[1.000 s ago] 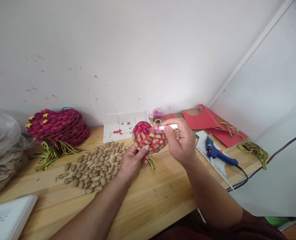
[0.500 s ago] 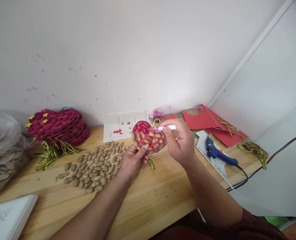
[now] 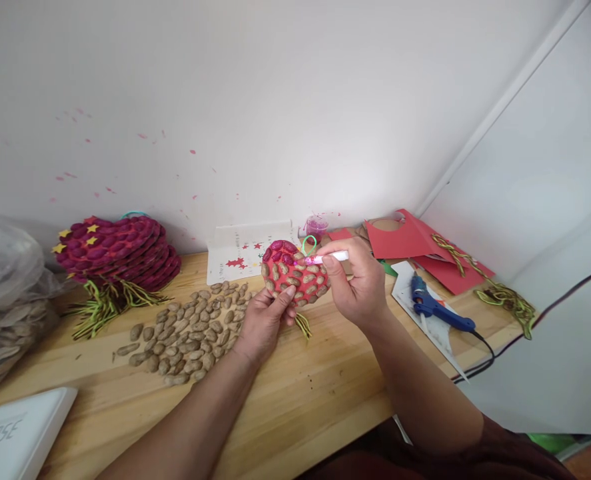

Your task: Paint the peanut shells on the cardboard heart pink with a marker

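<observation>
My left hand (image 3: pixel 268 317) has thumb and fingers clamped on the lower left edge of a red disc covered in peanuts (image 3: pixel 308 279), held up over the wooden table (image 3: pixel 300 407), face tilted toward me. Upper-left peanuts on it are magenta, the rest bare brown. Green loop (image 3: pixel 309 244) at its top, yellow-green string tassel (image 3: pixel 303 325) hanging below.

My right hand (image 3: pixel 358 283) has thumb and fingers pinched on a white-handled paintbrush (image 3: pixel 339 256), pink tip at the disc's upper part; can't tell if it touches.

Left of my hands: loose peanuts (image 3: pixel 190 346), stack of magenta peanut discs (image 3: pixel 120 253) with yellow stars on top, plastic bag of peanuts (image 3: pixel 12 340), white device (image 3: pixel 25 430) at near left. Behind the disc: white paper (image 3: pixel 225 247) with small stars, magenta-stained cup (image 3: pixel 316 228) by the splattered wall (image 3: pixel 275 100). Right: red card (image 3: pixel 395 241), blue glue gun (image 3: pixel 440 311), yellow-green string bundle (image 3: pixel 510 303).
</observation>
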Tool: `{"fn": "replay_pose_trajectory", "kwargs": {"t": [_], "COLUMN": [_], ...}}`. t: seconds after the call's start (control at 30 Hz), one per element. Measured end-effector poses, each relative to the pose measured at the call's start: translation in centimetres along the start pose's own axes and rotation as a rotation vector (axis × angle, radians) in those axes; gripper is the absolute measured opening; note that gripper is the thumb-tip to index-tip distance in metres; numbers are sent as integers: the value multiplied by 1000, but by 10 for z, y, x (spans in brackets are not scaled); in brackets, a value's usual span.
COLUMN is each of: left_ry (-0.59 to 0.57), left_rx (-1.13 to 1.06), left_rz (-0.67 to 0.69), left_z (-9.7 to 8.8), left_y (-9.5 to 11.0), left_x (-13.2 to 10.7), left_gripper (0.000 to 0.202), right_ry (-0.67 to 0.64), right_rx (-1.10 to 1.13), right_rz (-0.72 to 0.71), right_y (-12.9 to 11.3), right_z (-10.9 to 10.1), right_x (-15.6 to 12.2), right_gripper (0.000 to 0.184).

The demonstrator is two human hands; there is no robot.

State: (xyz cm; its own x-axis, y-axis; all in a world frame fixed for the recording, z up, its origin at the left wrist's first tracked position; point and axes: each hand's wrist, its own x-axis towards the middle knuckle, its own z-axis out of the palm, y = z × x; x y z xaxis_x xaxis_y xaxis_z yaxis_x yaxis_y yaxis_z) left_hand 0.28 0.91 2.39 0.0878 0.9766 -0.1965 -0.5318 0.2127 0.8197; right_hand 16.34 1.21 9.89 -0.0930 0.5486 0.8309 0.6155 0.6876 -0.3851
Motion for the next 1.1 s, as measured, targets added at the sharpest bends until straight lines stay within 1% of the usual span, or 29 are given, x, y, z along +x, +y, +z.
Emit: {"fn": "replay_pose_trajectory", "kwargs": {"t": [0.17, 0.4, 0.7, 0.93, 1.1], "left_ry": [-16, -64, -57, -56, -70], "left_rx": [5, 33, 4, 12, 2], "left_rz": [11, 7, -2, -5, 1], "left_z": [-2, -6, -2, -4, -4], "left_y": [-1, -4, 2, 1, 0], "left_x": [1, 2, -1, -1, 0], "left_gripper": [53, 50, 53, 51, 49], "right_ry": [20, 30, 11, 44, 10], "right_rx": [15, 47, 19, 32, 48], "right_rz": [-12, 7, 4, -2, -5], "right_y": [1, 1, -2, -2, -4], "right_z": [0, 0, -3, -4, -4], "right_x": [0, 0, 1, 0, 1], "right_gripper": [10, 11, 10, 10, 11]}}
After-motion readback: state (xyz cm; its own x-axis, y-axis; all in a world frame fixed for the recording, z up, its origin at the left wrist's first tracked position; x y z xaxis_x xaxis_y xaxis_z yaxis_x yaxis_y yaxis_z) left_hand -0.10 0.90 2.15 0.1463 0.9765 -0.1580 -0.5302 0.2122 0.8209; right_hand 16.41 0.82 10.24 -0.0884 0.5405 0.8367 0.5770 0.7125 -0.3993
